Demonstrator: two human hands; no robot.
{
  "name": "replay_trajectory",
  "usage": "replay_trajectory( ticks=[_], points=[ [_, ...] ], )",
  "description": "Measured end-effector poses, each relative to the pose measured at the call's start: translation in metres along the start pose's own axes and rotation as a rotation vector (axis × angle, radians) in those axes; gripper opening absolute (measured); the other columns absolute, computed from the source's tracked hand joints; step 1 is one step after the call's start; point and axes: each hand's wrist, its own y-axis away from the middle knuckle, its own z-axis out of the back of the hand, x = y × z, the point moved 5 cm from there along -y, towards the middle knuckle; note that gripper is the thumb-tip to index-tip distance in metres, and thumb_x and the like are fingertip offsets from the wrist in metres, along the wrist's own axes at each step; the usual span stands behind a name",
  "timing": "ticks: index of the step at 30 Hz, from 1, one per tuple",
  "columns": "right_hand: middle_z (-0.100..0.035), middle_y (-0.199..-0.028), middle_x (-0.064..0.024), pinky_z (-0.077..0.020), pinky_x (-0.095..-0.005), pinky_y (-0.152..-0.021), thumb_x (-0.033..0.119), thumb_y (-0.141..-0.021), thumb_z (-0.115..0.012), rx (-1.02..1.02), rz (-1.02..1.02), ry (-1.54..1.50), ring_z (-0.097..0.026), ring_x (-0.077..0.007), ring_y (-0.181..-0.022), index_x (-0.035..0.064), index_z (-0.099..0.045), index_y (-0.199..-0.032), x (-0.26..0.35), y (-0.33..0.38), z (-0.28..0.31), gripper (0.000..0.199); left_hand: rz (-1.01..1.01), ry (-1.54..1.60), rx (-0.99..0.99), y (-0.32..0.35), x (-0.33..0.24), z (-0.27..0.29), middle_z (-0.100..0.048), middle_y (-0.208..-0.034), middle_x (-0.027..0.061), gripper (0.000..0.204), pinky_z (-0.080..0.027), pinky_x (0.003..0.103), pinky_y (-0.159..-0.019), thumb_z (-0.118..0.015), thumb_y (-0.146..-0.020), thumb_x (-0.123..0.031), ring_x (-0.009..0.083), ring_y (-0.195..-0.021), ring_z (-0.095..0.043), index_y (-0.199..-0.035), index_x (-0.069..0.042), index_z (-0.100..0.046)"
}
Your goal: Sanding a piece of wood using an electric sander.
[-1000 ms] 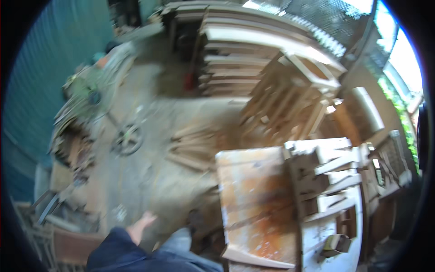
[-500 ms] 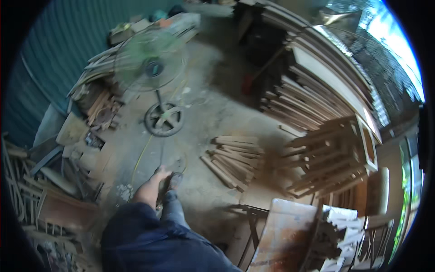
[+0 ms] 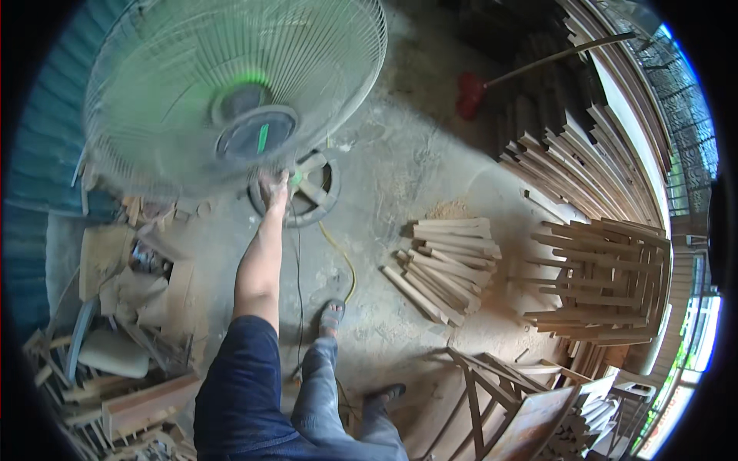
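Observation:
A large pedestal fan (image 3: 257,138) with a wire cage, dark hub and green blur of blades fills the upper left. My left arm, in a dark blue sleeve, stretches forward to it. Just below the fan head, my left hand (image 3: 274,190) is closed round the fan's stand; the fan head hides part of the fingers. Behind the hand, the round spoked base (image 3: 327,188) rests on the concrete floor. My right hand is out of view.
A dark cord and yellow hose (image 3: 347,265) run across the floor by my sandalled feet. Wooden pieces (image 3: 450,261) lie right of centre, near stacked frames (image 3: 607,280) and boards (image 3: 561,165). A red-headed long-handled tool (image 3: 470,96) leans behind. Scrap wood (image 3: 150,403) fills the left.
I have come up to the fan, which now looms much larger. My left hand has reached forward and taken hold of its stand. My view has shifted, and both sandalled feet now show.

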Motion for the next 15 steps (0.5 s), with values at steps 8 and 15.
replay_trajectory(
  ticks=[8, 15],
  points=[
    [-0.076, -0.093, -0.0123, -0.0591, -0.0372, -0.066, 0.015, -0.105, -0.065, 0.006, 0.093, -0.229, -0.072, -0.0247, -0.080, 0.0047, -0.064, -0.135, 0.089, -0.023, -0.079, 0.032, -0.140, 0.202, 0.258, -0.110, -0.041, -0.097, -0.040, -0.165, 0.0169, 0.103, -0.036, 0.045, -0.121, -0.068, -0.091, -0.064, 0.0390, -0.149, -0.040, -0.163, -0.003, -0.029],
    [-0.075, -0.107, -0.0128, -0.0563, -0.0379, -0.083, 0.017, -0.097, -0.076, -0.075, 0.030, 0.173, -0.070, -0.0247, -0.095, 0.0020, -0.071, -0.126, 0.092, -0.014, -0.091, 0.033, -0.067, 0.254, 0.280, -0.126, -0.047, -0.107, -0.038, -0.165, 0.0176, 0.103, -0.035, 0.045, -0.121, -0.069, -0.091, -0.063, 0.0390, -0.150, -0.039, -0.163, -0.002, -0.028]
  ],
)
